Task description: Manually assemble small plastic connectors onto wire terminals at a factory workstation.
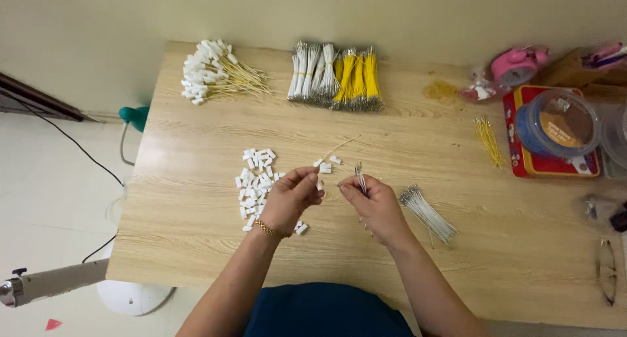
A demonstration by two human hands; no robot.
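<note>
Small white connector (319,184) pinched in the left hand (290,196) between thumb and fingertips, above the middle of the wooden bench (196,245). Left grip closed on it. A thin pale wire (339,145) runs up and away from the connector toward the back of the bench.

Right hand (377,205) just beside the left, fingertips nearly meeting it. Right grip closed on a small bunch of thin wires (360,177), metal ends pointing up. Gold bracelet (266,228) on the left wrist.

Loose white connectors (255,180) scattered on the bench directly left of the left hand; a few more lie just beyond the fingertips. White wire bundle (428,214) lies flat just right of the right hand.

Back edge of bench: pile of finished connectors with yellow leads (215,72) at left; tied bundles of white wires (312,74) and yellow wires (358,79) side by side at centre.

Right side: small loose bunch of yellow wires (488,140), red tin (522,160) carrying a round blue-rimmed container (558,123), pink tape dispenser (517,63) behind it. Eyeglasses (606,270) near the front right corner.
</note>
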